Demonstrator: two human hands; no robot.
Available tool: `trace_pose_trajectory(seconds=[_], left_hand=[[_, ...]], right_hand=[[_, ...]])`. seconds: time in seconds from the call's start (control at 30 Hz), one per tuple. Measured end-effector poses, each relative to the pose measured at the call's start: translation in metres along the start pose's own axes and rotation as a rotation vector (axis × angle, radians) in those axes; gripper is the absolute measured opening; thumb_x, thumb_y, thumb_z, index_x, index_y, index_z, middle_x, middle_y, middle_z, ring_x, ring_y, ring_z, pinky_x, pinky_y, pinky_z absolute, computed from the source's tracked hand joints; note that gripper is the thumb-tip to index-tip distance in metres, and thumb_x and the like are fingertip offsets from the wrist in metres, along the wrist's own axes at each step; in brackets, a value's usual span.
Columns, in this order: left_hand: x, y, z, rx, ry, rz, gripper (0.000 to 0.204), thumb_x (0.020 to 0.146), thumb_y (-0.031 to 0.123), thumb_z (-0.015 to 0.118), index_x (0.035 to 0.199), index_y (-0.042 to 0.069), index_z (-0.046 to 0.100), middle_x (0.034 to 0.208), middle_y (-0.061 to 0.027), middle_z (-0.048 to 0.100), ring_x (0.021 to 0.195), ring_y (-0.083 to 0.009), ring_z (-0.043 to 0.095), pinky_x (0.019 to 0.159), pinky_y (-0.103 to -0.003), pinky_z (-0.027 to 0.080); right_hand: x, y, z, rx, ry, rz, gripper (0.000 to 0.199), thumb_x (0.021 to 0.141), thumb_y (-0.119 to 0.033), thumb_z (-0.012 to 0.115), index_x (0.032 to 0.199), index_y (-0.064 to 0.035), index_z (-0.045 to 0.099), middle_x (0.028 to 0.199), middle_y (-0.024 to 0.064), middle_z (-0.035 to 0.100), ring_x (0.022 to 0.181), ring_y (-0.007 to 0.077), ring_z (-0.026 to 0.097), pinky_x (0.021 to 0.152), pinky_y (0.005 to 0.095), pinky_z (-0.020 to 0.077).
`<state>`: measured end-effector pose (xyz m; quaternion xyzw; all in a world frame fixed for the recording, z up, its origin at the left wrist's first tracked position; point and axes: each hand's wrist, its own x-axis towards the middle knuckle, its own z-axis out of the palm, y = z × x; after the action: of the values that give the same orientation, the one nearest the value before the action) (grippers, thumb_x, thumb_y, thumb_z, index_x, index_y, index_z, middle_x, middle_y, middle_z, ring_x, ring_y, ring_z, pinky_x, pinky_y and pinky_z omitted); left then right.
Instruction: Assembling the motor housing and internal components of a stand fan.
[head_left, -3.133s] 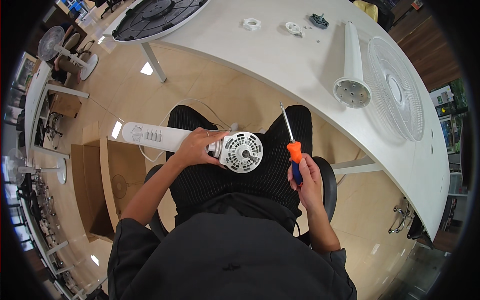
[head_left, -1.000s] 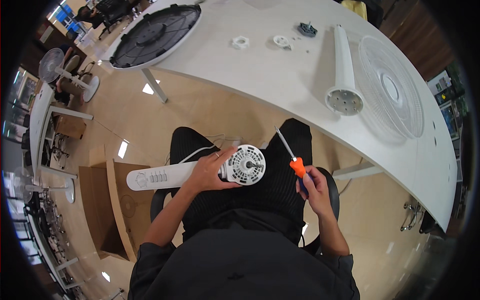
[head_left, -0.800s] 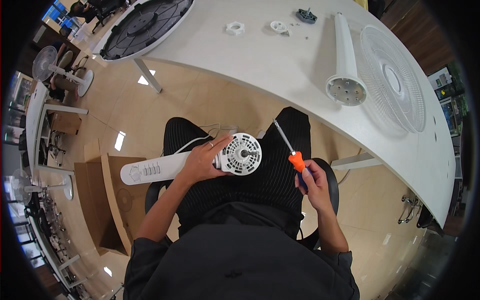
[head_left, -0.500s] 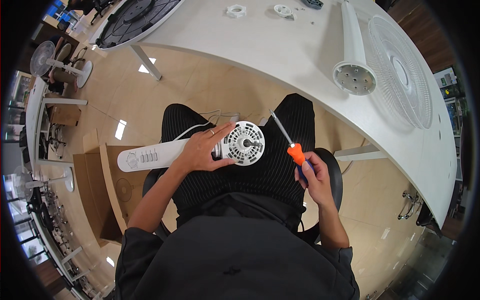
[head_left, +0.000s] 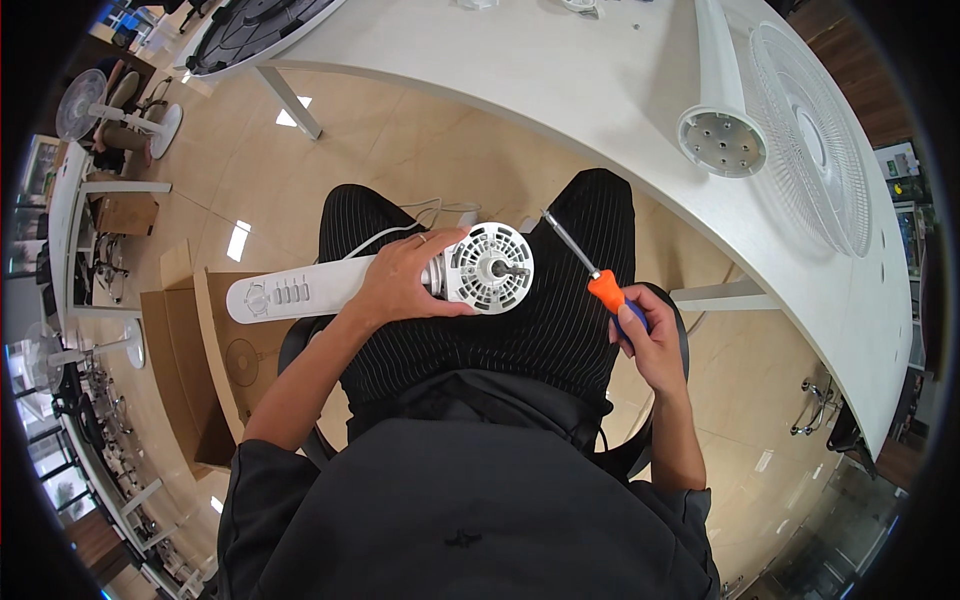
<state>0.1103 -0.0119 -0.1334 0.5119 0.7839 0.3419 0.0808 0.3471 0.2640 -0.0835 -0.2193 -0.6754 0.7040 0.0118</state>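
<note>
Across my lap lies a white fan head and control column [head_left: 305, 287], its round slotted motor housing [head_left: 490, 268] facing up with a metal shaft sticking out of the middle. My left hand [head_left: 405, 280] is closed round the neck just behind the housing, thumb and fingers on opposite sides. In my right hand [head_left: 648, 335] is a screwdriver [head_left: 604, 286] with an orange and blue handle, gripped by the handle. Its metal blade points up and left, apart from the housing. A white power cord [head_left: 385, 236] runs from behind the column over my left thigh.
A white curved table [head_left: 560, 100] arches ahead and to the right. It carries a white tubular stand [head_left: 722, 140], a wire fan grille [head_left: 808, 140] and a black round base [head_left: 255, 38]. An open cardboard box [head_left: 190, 370] stands on the floor at my left.
The view has tilted slightly, so the table parts sit higher or farther right in the picture. My grip on the fan head and on the screwdriver is unchanged; the screwdriver has shifted slightly right.
</note>
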Motion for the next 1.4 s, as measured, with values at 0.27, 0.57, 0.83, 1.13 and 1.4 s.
trace_pose_trajectory(seconds=[0.27,0.57,0.83,1.13,1.4], left_hand=[[-0.001,0.004,-0.001,-0.001,-0.047,-0.017,0.092,0.058,0.048,0.094,0.132,0.005,0.059,0.128,-0.0119,0.067,0.109,-0.0302,0.068,0.097,-0.040,0.054],[-0.003,-0.005,0.002,0.002,-0.141,-0.034,0.092,0.056,0.025,0.093,0.140,0.009,0.057,0.130,-0.0109,0.066,0.109,-0.0290,0.067,0.092,-0.041,0.056],[-0.003,-0.003,-0.010,0.080,-0.175,0.067,0.093,0.058,0.012,0.087,0.145,0.012,0.053,0.132,-0.0102,0.066,0.106,-0.0286,0.067,0.091,-0.043,0.054],[-0.007,-0.012,-0.013,0.021,-0.312,-0.028,0.098,0.061,0.006,0.079,0.152,0.023,0.048,0.114,-0.0128,0.072,0.084,-0.0334,0.069,0.072,-0.044,0.055],[0.001,-0.018,-0.017,0.110,-0.302,-0.063,0.107,0.059,0.013,0.080,0.158,0.017,0.038,0.085,-0.0148,0.068,0.077,-0.0344,0.064,0.075,-0.044,0.054]], right_hand=[[0.013,-0.010,-0.015,-0.158,0.032,0.015,0.021,0.099,-0.023,0.066,0.103,-0.0020,0.065,0.072,-0.0022,0.058,0.066,0.0044,0.054,0.061,0.0215,0.0417],[0.021,-0.009,-0.016,-0.284,-0.041,-0.007,0.019,0.100,-0.021,0.065,0.100,-0.0018,0.064,0.074,-0.0024,0.056,0.067,0.0046,0.054,0.062,0.0224,0.0413],[0.019,-0.004,-0.025,-0.257,0.004,0.006,0.020,0.098,-0.022,0.069,0.101,-0.0024,0.065,0.074,-0.0012,0.058,0.066,0.0055,0.055,0.062,0.0231,0.0433],[0.014,-0.004,-0.026,-0.242,0.005,0.005,0.025,0.101,-0.026,0.064,0.101,-0.0018,0.064,0.072,-0.0017,0.056,0.068,0.0054,0.055,0.063,0.0224,0.0423],[-0.006,-0.008,-0.027,-0.197,0.033,0.033,0.020,0.099,-0.021,0.066,0.101,-0.0011,0.063,0.074,-0.0013,0.057,0.068,0.0059,0.055,0.064,0.0231,0.0437]])
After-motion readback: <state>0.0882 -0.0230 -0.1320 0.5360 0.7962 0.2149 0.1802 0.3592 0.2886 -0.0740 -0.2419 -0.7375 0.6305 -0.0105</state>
